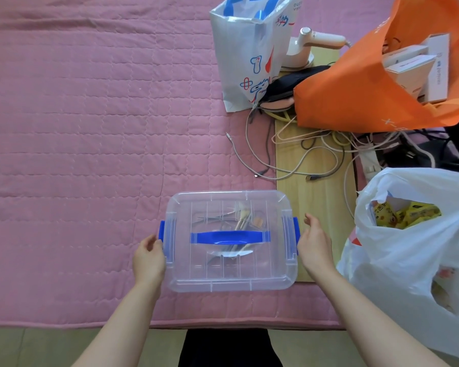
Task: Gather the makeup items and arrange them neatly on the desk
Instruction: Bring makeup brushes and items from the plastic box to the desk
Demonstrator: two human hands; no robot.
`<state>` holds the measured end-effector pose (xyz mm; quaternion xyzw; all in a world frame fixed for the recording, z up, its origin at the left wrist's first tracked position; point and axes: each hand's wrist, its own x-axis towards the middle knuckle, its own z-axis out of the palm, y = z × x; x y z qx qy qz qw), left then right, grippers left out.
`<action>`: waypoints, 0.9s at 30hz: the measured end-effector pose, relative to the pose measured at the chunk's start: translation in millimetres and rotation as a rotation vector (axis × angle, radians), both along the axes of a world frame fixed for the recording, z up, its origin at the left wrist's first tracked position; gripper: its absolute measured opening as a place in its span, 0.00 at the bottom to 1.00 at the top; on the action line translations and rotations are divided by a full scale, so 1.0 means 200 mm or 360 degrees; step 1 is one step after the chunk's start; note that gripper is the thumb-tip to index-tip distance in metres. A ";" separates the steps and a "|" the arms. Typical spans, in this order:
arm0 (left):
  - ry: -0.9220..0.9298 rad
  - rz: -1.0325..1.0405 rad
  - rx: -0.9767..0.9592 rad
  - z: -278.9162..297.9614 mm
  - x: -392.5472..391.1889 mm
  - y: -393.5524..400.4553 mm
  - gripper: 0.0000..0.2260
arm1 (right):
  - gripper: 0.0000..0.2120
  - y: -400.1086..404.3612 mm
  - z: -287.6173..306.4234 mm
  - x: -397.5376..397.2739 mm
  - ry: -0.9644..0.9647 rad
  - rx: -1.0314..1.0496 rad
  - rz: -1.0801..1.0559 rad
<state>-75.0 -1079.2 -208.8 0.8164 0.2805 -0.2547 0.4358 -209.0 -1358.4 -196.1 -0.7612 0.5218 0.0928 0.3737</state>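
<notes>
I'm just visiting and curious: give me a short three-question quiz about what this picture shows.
1. True or false: the lid of the clear box is off.
2. What colour are the box's handle and side clips?
A) red B) blue C) green
3. Where are the left hand and right hand relative to the box?

Key
1. False: the lid is on, and brushes show through it.
2. B.
3. One at each short end, beside the blue clips; the left touches its end, the right is at or just off its clip.
</notes>
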 end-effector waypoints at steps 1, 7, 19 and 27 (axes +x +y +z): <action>-0.0121 -0.0087 0.0117 0.03 0.00 0.00 0.15 | 0.23 0.00 0.03 0.00 -0.0028 -0.0089 0.0081; -0.0884 -0.1051 0.0200 0.18 -0.08 -0.13 0.20 | 0.26 0.14 0.17 0.04 -0.0176 -0.0479 0.0896; -0.1095 -0.1869 0.0319 0.12 -0.15 -0.29 0.17 | 0.24 0.40 0.17 0.15 0.0077 -0.0615 0.1426; -0.1115 -0.1861 0.0228 0.17 -0.12 -0.31 0.12 | 0.21 0.38 0.21 0.16 0.0079 -0.0691 0.1406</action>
